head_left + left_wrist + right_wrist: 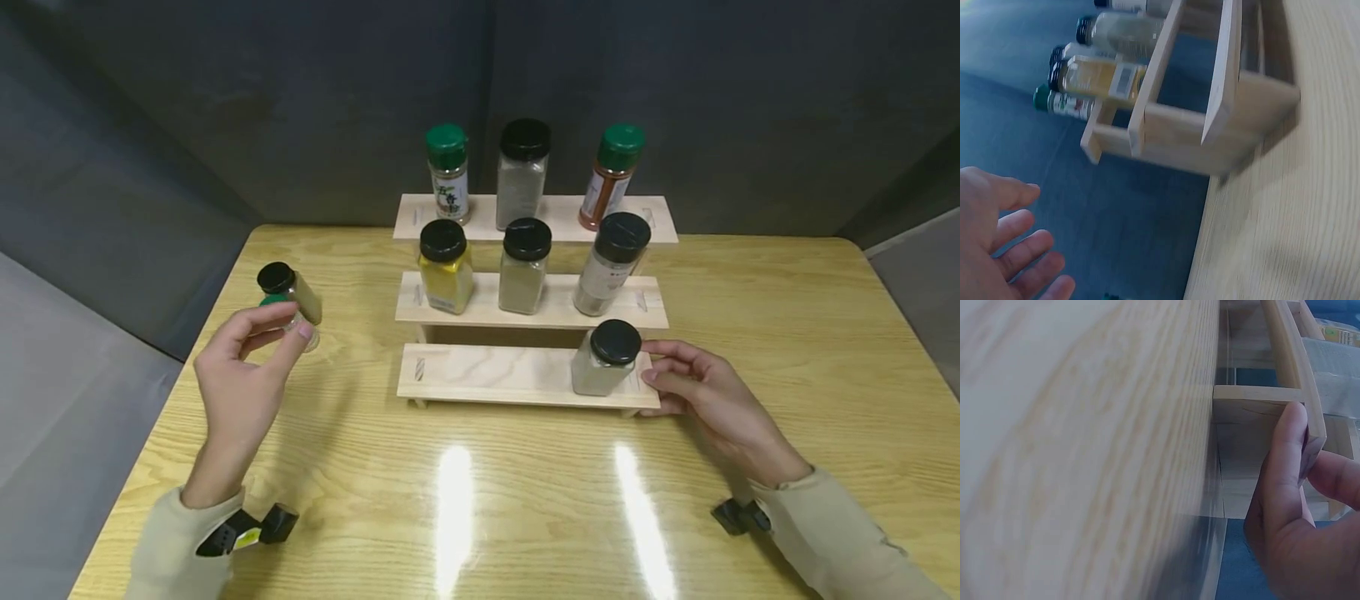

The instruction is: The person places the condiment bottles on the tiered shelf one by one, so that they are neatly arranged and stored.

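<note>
My left hand (pixel 243 367) is beside a small clear jar with a green cap (pixel 273 299), partly covering it in the head view. In the left wrist view the fingers of that hand (pixel 1013 240) are spread, with nothing between them. Just behind stands a black-capped spice jar (pixel 303 298). My right hand (pixel 708 392) grips the right end of the bottom tier of a wooden spice rack (pixel 487 372), thumb on top and fingers underneath. Close to that thumb, a black-capped jar (pixel 603 367) stands on the bottom tier.
On the middle tier (pixel 483 312) stand a yellow spice jar (pixel 447 279), a beige one (pixel 522 279) and a grey-filled shaker (pixel 603 279). The top tier (pixel 558 218) carries two green-capped bottles and a black-capped jar (pixel 521 183). Dark cloth (pixel 675 100) hangs behind the wooden table (pixel 540 500).
</note>
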{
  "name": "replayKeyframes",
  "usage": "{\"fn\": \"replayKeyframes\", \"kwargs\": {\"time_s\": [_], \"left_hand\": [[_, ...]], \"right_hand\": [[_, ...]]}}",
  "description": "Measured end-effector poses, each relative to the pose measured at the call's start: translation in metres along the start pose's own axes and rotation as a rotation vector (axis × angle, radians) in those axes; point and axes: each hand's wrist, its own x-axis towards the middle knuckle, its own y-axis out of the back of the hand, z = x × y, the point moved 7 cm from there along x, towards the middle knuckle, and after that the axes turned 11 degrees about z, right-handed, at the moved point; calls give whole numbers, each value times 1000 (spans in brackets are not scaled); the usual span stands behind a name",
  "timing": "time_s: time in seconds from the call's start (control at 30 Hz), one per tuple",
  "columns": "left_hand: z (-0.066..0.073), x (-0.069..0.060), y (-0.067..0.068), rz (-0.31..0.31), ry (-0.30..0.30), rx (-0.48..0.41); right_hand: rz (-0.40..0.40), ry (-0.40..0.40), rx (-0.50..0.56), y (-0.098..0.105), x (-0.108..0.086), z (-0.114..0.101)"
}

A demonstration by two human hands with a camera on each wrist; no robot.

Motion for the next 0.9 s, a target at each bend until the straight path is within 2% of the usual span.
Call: {"fn": "replayKeyframes", "kwargs": {"time_s": [0.13, 0.3, 0.6, 0.9], "left_hand": [[-10, 10, 8, 54, -6, 46], [-23, 18, 16, 85, 45, 145], [-55, 21, 16, 30, 209, 268], [-70, 23, 13, -8, 255, 323]], "right_hand": [[3, 1, -8, 1, 0, 0], [7, 4, -23, 1, 1, 0], [0, -2, -32, 2, -1, 1], [-6, 9, -36, 0, 0, 0]]}}
